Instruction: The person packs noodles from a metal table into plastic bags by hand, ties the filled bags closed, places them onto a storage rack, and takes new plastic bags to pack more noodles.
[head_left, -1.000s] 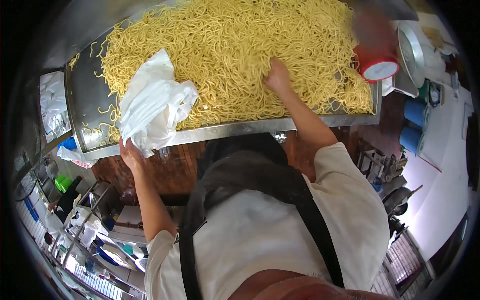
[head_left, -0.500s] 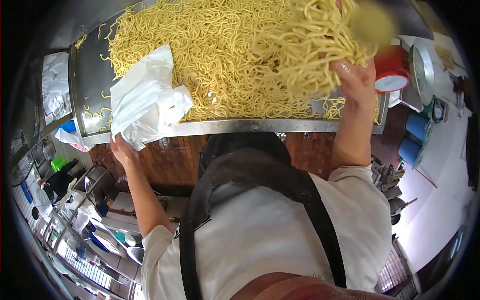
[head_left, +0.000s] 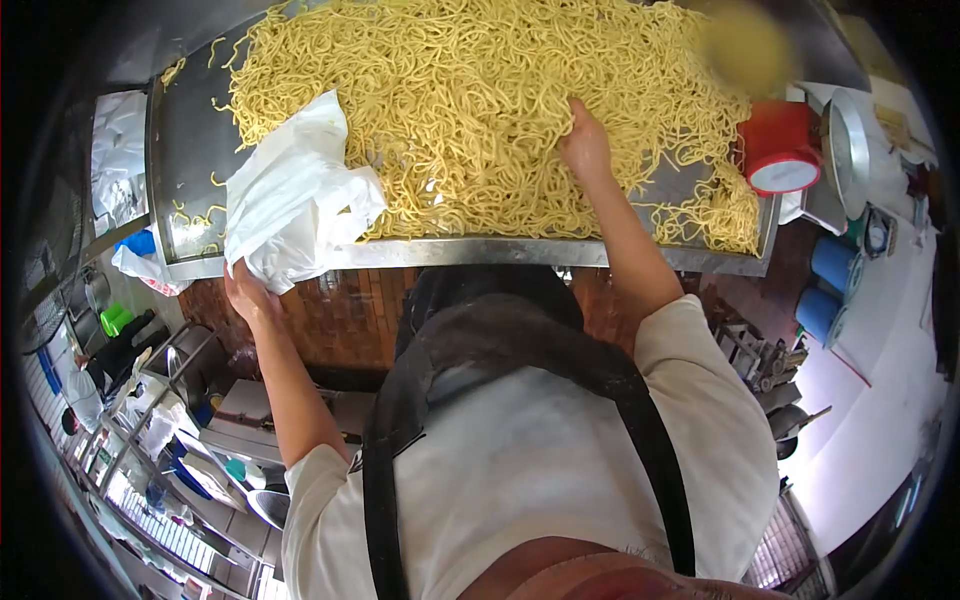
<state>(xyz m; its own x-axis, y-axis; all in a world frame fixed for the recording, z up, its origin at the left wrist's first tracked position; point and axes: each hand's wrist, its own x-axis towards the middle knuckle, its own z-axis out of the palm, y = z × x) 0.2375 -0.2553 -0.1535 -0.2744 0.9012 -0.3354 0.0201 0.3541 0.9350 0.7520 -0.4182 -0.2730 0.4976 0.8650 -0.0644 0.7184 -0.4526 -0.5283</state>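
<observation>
A thick layer of yellow noodles (head_left: pixel 480 110) is spread over a metal tray table (head_left: pixel 470 252). At the table's front left lies a crumpled white plastic bag (head_left: pixel 290 190), partly over the noodles. My left hand (head_left: pixel 248 293) is closed on the bag's near end, at the table's front edge. My right hand (head_left: pixel 588 148) reaches into the noodles right of the middle. Its thumb points up and away; the other fingers are buried, so their grip is hidden.
Beside the table's right end stands a red scale (head_left: pixel 782 150) with a round white dial and a metal pan (head_left: pixel 845 150). Blue containers (head_left: pixel 833 255) are farther right. More white plastic bags (head_left: pixel 118 150) hang past the left end. Shelving with kitchenware stands at lower left.
The big bunch of noodles lifted at the right is back down on the table. My right hand has moved left into the noodles. My left hand and the bag have barely moved.
</observation>
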